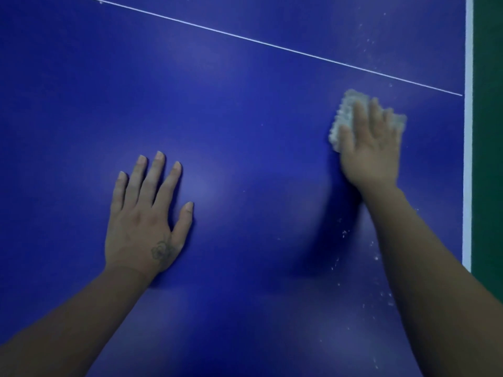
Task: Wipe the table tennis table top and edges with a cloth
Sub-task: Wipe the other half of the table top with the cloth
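The blue table tennis table top (245, 104) fills the view. My right hand (370, 148) lies flat on a pale fluffy cloth (347, 112) and presses it onto the table near the right side, fingers straight. The cloth sticks out past my fingertips and to the left of my hand. My left hand (148, 213) rests flat on the table at the lower left, fingers spread, holding nothing.
A thin white centre line (272, 46) runs diagonally across the top. The white edge stripe (468, 159) marks the table's right side, with green floor (488, 131) beyond it. White dust specks (375, 257) lie scattered near the right edge.
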Action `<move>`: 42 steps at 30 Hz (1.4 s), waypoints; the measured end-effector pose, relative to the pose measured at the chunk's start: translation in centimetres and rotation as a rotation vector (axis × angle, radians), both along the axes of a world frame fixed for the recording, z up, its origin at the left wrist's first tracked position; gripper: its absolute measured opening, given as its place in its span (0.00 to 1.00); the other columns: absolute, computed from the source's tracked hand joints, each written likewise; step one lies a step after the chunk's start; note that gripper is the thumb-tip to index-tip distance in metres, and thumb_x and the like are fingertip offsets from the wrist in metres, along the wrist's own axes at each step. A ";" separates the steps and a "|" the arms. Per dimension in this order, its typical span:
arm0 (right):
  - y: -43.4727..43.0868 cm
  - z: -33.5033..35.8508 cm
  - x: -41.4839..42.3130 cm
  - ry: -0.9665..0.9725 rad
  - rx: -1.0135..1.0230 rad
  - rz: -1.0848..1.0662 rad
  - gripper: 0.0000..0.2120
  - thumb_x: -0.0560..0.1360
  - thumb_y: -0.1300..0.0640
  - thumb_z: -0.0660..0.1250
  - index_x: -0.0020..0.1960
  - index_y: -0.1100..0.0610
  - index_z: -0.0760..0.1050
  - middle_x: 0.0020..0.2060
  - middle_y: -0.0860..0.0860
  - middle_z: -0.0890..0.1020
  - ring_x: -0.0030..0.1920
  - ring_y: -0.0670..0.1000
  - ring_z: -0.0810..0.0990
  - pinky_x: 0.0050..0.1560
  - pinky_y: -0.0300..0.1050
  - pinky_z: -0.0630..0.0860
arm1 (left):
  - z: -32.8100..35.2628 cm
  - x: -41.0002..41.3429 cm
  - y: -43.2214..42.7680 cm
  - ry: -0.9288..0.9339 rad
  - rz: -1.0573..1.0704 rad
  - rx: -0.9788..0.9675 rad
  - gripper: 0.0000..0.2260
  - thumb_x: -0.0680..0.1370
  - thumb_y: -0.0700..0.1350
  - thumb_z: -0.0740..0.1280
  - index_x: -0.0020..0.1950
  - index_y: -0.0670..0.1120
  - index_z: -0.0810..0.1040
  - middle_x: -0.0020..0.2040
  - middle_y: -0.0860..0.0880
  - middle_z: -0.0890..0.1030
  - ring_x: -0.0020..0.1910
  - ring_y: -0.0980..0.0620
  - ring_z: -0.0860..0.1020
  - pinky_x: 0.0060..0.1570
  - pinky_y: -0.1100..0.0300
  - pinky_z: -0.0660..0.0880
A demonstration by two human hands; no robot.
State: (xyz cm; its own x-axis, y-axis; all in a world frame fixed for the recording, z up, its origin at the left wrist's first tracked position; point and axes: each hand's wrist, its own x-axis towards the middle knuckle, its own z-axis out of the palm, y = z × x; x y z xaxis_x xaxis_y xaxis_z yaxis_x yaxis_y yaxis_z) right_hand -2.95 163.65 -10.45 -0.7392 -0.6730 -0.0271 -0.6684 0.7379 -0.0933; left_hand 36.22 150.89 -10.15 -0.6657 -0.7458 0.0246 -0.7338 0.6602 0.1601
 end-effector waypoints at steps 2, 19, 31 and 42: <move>1.4 0.6 0.0 -0.069 0.010 -0.109 0.30 0.87 0.40 0.45 0.87 0.47 0.51 0.87 0.53 0.51 0.86 0.60 0.47 0.84 0.66 0.44 | 0.0 0.0 0.0 -0.006 -0.001 -0.001 0.32 0.86 0.59 0.55 0.88 0.47 0.59 0.89 0.45 0.56 0.88 0.43 0.51 0.85 0.37 0.51; 3.4 -0.2 8.4 0.001 -0.051 -0.072 0.30 0.87 0.41 0.48 0.86 0.48 0.58 0.86 0.53 0.57 0.85 0.62 0.54 0.83 0.67 0.52 | 0.0 -0.1 0.3 -0.007 0.001 -0.017 0.32 0.87 0.61 0.53 0.89 0.49 0.57 0.89 0.46 0.55 0.88 0.44 0.50 0.86 0.39 0.49; -0.6 -1.3 15.5 0.131 -0.123 0.245 0.26 0.88 0.45 0.54 0.84 0.51 0.65 0.83 0.54 0.65 0.83 0.62 0.63 0.81 0.70 0.56 | -0.1 0.2 0.3 0.028 -0.012 -0.042 0.31 0.87 0.60 0.53 0.88 0.48 0.58 0.88 0.45 0.56 0.88 0.43 0.51 0.86 0.39 0.48; 3.7 -0.2 17.6 0.053 -0.043 -0.125 0.30 0.88 0.43 0.46 0.86 0.54 0.58 0.85 0.58 0.58 0.85 0.65 0.56 0.81 0.73 0.50 | -0.2 0.4 0.4 0.050 -0.023 -0.064 0.31 0.88 0.60 0.53 0.88 0.47 0.58 0.88 0.44 0.57 0.88 0.42 0.51 0.85 0.38 0.49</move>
State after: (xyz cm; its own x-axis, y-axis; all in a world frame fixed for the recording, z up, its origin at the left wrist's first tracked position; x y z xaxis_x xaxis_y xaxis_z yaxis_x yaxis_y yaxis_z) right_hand 14.67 167.34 -10.65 -0.8168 -0.5755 0.0410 -0.5766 0.8117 -0.0933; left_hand 36.62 151.34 -10.32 -0.6795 -0.7260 0.1056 -0.7103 0.6871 0.1529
